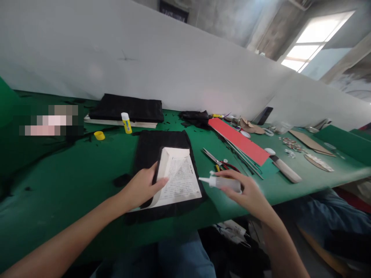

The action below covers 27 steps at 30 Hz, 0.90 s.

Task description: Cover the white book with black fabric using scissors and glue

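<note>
My left hand (145,186) is closed on the left part of an open book (181,179), thumb pressed on its printed pages. One page has a folded or lifted corner. Beneath the book a black sheet (149,148), perhaps cloth, is spread on the green table. In my right hand (247,195) is a translucent squeeze bottle (226,183) with a narrow white nozzle. The nozzle points left, just off the book's right edge. Close beyond the bottle lie scissors (213,156) and a red-handled tool (230,166), partly hidden by my hand.
A black-covered stack (126,108) lies at the back, with a glue stick (126,123) upright before it and its yellow cap (99,135) nearby. To the right are a red strip (239,141) and several small craft pieces (292,144). A white partition (145,58) borders the table.
</note>
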### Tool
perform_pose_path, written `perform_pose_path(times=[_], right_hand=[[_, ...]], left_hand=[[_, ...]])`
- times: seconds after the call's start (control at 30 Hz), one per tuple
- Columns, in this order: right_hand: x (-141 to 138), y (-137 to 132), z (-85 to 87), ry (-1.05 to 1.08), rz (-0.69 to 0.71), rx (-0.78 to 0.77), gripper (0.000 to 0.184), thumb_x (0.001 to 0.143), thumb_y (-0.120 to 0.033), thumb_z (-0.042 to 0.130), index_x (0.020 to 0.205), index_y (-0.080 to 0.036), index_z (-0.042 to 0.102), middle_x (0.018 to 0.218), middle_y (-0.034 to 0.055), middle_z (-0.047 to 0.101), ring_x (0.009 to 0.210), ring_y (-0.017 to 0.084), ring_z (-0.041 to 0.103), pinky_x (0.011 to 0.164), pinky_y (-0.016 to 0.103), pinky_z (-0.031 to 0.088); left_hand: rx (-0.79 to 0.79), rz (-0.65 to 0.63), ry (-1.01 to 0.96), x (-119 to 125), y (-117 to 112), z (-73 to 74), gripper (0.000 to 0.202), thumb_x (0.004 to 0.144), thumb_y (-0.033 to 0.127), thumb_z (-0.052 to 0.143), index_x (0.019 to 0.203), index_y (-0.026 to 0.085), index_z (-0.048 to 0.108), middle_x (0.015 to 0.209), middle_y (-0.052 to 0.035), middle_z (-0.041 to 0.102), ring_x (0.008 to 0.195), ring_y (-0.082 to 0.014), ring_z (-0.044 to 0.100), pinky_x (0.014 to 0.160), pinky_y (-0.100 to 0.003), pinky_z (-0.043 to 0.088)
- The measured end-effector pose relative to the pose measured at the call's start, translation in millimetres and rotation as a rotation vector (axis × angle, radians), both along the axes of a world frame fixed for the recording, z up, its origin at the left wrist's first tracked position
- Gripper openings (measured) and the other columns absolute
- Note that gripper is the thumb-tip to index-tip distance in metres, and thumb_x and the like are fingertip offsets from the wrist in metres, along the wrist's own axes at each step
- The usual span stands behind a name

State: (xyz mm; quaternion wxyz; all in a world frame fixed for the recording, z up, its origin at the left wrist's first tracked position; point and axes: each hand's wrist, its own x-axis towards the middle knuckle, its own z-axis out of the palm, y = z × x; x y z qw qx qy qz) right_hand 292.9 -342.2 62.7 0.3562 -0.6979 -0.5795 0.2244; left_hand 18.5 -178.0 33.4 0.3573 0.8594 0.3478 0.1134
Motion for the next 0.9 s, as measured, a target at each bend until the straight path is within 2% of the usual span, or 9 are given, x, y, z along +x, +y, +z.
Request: perform_pose_path(times=[0.13,0.23,0.3,0.4,0.5,0.57,0.63,0.8,0.9], right_hand=[[-16.9,10.9,4.4,-0.141,0.150,-0.101,0.019,0.077,-0.020,0.058,0.095,-0.024,0.064,0.084,-0.0011,0.068,0.064,0.014,0.058,0.056,0.023,0.043],[-19.2,14.2,2.5,-0.222,0.179,-0.157,0.019,0.074,-0.016,0.057,0.089,-0.024,0.064,0.073,-0.0038,0.065,0.058,0.012,0.055,0.052,0.022,0.039],[-13.2,11.1,4.2,-0.258,0.161,-0.145,0.020,0.072,-0.014,0.058,0.088,-0.025,0.065,0.072,-0.0036,0.066,0.057,0.012,0.056,0.052,0.022,0.039],[4.2,1.8,9.8,-0.162,0.007,0.045,0.019,0.076,-0.021,0.063,0.094,-0.024,0.064,0.086,0.0014,0.071,0.070,0.017,0.064,0.058,0.026,0.045],[19.3,-4.5,8.9,0.208,-0.200,0.380,0.024,0.077,-0.029,0.069,0.098,-0.025,0.057,0.094,0.0053,0.073,0.089,0.024,0.069,0.068,0.031,0.052],[21.8,-3.9,0.9,0.411,-0.281,0.492,0.035,0.072,-0.028,0.075,0.099,-0.027,0.051,0.098,0.0064,0.074,0.097,0.026,0.069,0.074,0.035,0.055],[18.6,-0.4,-12.5,0.457,-0.320,0.449,0.046,0.067,-0.028,0.080,0.101,-0.026,0.049,0.101,0.0081,0.074,0.097,0.027,0.070,0.074,0.037,0.056],[5.1,6.3,-49.9,0.281,-0.370,0.274,0.058,0.064,-0.037,0.080,0.109,-0.022,0.047,0.094,0.0112,0.074,0.083,0.027,0.071,0.075,0.044,0.057],[3.1,3.9,-61.4,0.210,-0.381,0.217,0.067,0.069,-0.040,0.076,0.125,-0.019,0.045,0.103,0.0128,0.072,0.089,0.026,0.070,0.082,0.045,0.056]], left_hand=[[0.042,-0.010,-0.009,-1.2,1.4,-5.5,0.056,0.090,0.052,0.040,0.135,0.018,0.042,0.113,-0.0140,0.068,0.096,-0.0295,0.068,0.078,-0.040,0.054],[0.040,-0.019,-0.001,-1.4,0.8,-5.5,0.056,0.090,0.052,0.039,0.133,0.018,0.043,0.111,-0.0144,0.069,0.095,-0.0298,0.068,0.078,-0.040,0.053],[0.026,-0.022,0.011,-1.1,0.1,-4.5,0.056,0.090,0.052,0.039,0.134,0.018,0.042,0.112,-0.0145,0.069,0.096,-0.0301,0.068,0.078,-0.040,0.053],[0.030,-0.012,0.025,-0.6,-0.4,-3.2,0.056,0.090,0.053,0.039,0.133,0.018,0.042,0.111,-0.0142,0.069,0.097,-0.0303,0.067,0.078,-0.039,0.053],[0.047,-0.012,0.027,-0.7,0.0,-3.4,0.057,0.090,0.053,0.038,0.134,0.017,0.043,0.107,-0.0135,0.070,0.097,-0.0303,0.068,0.076,-0.036,0.053],[0.045,-0.017,0.019,-1.1,0.4,-4.1,0.058,0.090,0.054,0.037,0.134,0.017,0.042,0.106,-0.0134,0.070,0.096,-0.0302,0.068,0.074,-0.035,0.053],[0.038,-0.017,0.010,-1.5,0.7,-5.0,0.058,0.090,0.055,0.037,0.133,0.017,0.043,0.106,-0.0134,0.070,0.095,-0.0301,0.068,0.072,-0.035,0.053],[0.009,-0.028,0.011,-1.6,0.8,-5.4,0.059,0.090,0.056,0.037,0.135,0.017,0.041,0.106,-0.0135,0.070,0.093,-0.0300,0.068,0.071,-0.036,0.052],[-0.017,-0.044,0.009,-1.8,0.2,-2.0,0.059,0.091,0.054,0.036,0.137,0.017,0.038,0.109,-0.0145,0.069,0.098,-0.0310,0.067,0.075,-0.038,0.053]])
